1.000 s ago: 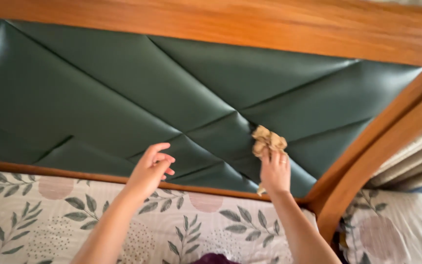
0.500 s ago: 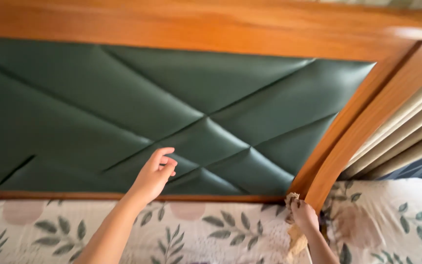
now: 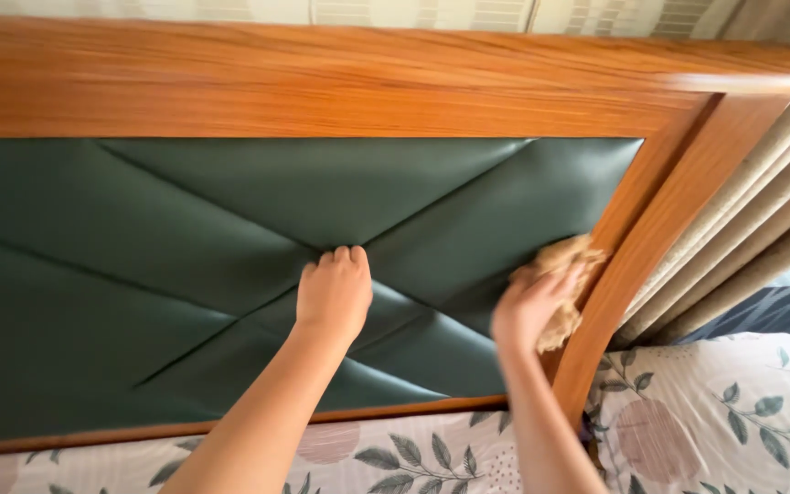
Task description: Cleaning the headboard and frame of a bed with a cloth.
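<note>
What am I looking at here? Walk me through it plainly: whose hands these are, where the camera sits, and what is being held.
There is no machine here. The picture comes from a camera worn on a person's head, looking at their own two bare hands.

In front of them stands a bed headboard: a dark green padded panel with stitched diagonal seams, set in an orange-brown wooden frame.

The left hand rests flat against the green padding, near where seams cross. The right hand grips a crumpled tan cloth and presses it where the padding meets the frame's right side. That hand looks blurred.

Below lies bedding with a leaf print. Beige curtains hang to the right.
</note>
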